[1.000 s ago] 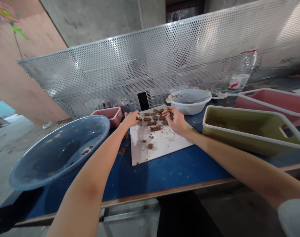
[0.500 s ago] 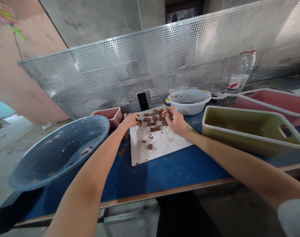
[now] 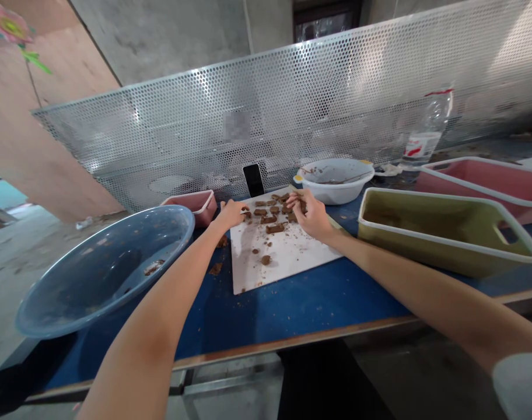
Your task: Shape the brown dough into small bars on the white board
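Note:
A white board (image 3: 270, 274) carries several small brown blocks, a couple of round brown lumps and many crumbs. The long brown block (image 3: 275, 228) lies nearest its middle. At the board's far left edge is my left hand (image 3: 231, 214), fingers bent and apart beside a small brown piece (image 3: 247, 214); I see nothing gripped. Over the far right of the board, the fingers of my right hand (image 3: 314, 216) are curled in around something brown. Its shape is mostly hidden by the fingers.
A large blue basin (image 3: 51, 291) stands left, a small pink bin (image 3: 209, 205) behind it. A phone (image 3: 253, 179) leans upright beyond the board. Right are a white basin (image 3: 345, 192), a green bin (image 3: 423, 248), a pink bin (image 3: 480, 166) and a bottle (image 3: 423, 143). Perforated metal (image 3: 182, 128) rises behind.
The fingers of my left hand have shifted slightly at the board's left edge. My right hand has barely moved, and the brown blocks lie where they were.

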A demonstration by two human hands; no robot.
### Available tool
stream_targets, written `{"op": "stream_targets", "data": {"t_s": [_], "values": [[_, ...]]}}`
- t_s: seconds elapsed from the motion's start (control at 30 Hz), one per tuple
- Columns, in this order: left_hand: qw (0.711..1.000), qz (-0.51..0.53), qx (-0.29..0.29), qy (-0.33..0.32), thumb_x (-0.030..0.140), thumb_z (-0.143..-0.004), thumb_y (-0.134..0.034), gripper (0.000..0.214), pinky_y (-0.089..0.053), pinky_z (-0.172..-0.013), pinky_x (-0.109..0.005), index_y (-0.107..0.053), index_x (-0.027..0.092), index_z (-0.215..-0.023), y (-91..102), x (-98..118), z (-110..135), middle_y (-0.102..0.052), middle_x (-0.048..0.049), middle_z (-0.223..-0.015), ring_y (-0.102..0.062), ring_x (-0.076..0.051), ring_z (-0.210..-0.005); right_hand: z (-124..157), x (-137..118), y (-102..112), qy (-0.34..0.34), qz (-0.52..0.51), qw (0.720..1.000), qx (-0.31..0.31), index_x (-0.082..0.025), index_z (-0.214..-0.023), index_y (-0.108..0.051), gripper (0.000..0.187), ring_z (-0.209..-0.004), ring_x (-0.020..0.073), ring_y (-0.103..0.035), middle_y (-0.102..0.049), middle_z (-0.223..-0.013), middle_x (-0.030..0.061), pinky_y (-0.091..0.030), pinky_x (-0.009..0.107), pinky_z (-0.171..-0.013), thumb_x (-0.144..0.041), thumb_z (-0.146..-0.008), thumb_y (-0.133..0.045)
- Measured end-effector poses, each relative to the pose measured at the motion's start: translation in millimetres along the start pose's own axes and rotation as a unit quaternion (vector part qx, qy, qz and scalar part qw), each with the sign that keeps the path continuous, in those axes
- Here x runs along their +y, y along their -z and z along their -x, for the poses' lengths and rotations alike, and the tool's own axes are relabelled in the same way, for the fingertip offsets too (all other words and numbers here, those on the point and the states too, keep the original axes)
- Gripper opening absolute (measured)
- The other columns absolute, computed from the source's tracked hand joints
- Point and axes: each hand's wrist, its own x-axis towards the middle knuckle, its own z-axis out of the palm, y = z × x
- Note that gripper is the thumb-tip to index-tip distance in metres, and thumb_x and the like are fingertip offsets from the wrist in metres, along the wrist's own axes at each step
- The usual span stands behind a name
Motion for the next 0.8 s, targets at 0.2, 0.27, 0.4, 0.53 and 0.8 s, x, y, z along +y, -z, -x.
{"op": "stream_targets", "data": {"t_s": [0.2, 0.27, 0.4, 0.53, 0.8], "values": [[0.999, -0.026, 0.011, -0.035, 0.019, -0.096, -0.053, 0.045, -0.037, -0.107, -0.057, -0.086, 0.032, -0.125, -7.1, 0.2, 13.1, -0.080, -0.0143, -0.130, -0.059, -0.041, -0.128, -0.3, -2.1, 0.3, -0.006, 0.001, 1.000, -0.001, -0.024, -0.121, -0.060, 0.023, -0.094, 0.0244, -0.080, -0.079, -0.108, 0.0110, -0.069, 0.044, -0.092, -0.044, -0.111, -0.052], [0.999, -0.030, 0.017, -0.042, 0.016, -0.095, -0.052, 0.047, -0.037, -0.107, -0.057, -0.086, 0.033, -0.123, -9.4, -1.4, 15.4, -0.080, -0.0130, -0.130, -0.058, -0.039, -0.127, -0.2, -2.0, 0.3, -0.006, 0.003, 1.000, -0.003, -0.024, -0.121, -0.060, 0.023, -0.094, 0.0238, -0.080, -0.079, -0.107, 0.0110, -0.068, 0.043, -0.092, -0.043, -0.111, -0.052], [0.998, -0.030, 0.029, -0.056, 0.014, -0.093, -0.053, 0.047, -0.038, -0.106, -0.057, -0.087, 0.032, -0.119, -13.7, -4.3, 15.5, -0.080, -0.0112, -0.133, -0.058, -0.038, -0.126, 0.5, -1.5, 0.8, -0.008, 0.007, 1.000, -0.007, -0.024, -0.122, -0.060, 0.024, -0.096, 0.0238, -0.079, -0.079, -0.107, 0.0108, -0.068, 0.042, -0.091, -0.043, -0.111, -0.052], [0.996, -0.024, 0.037, -0.074, 0.012, -0.091, -0.054, 0.045, -0.039, -0.105, -0.055, -0.087, 0.029, -0.116, -17.1, -5.7, 14.6, -0.080, -0.0099, -0.135, -0.058, -0.037, -0.128, 0.8, -1.5, 1.0, -0.009, 0.010, 1.000, -0.010, -0.023, -0.123, -0.060, 0.024, -0.098, 0.0252, -0.079, -0.079, -0.108, 0.0119, -0.067, 0.044, -0.093, -0.042, -0.111, -0.051], [0.995, -0.004, 0.047, -0.086, 0.007, -0.088, -0.055, 0.044, -0.041, -0.105, -0.053, -0.088, 0.027, -0.109, -20.8, -10.2, 17.4, -0.085, -0.0107, -0.117, -0.063, -0.036, -0.125, 0.2, -1.7, 1.9, -0.020, 0.011, 1.000, -0.018, -0.024, -0.123, -0.060, 0.026, -0.097, 0.0253, -0.078, -0.078, -0.108, 0.0118, -0.066, 0.046, -0.096, -0.045, -0.111, -0.051]]}}
